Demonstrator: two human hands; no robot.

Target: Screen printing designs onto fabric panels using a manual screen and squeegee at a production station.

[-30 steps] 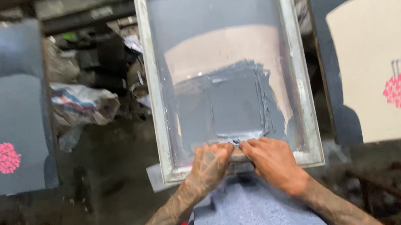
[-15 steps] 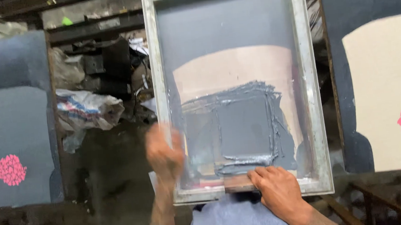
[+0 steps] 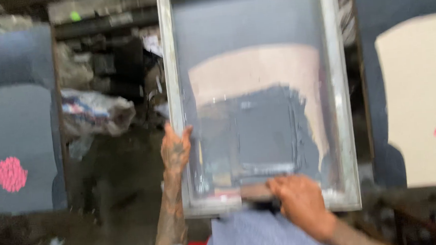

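The left hand (image 3: 175, 150) grasps the left rail of the grey metal-framed printing screen (image 3: 338, 104), while the right hand (image 3: 297, 201) clenches a squeegee (image 3: 256, 191) inside it.

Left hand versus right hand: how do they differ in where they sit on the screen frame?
The left hand grips the left side rail of the screen frame, fingers upward; the right hand lies at the frame's near bottom edge, over the squeegee. The left forearm is tattooed; the right shows less. Both touch the frame.
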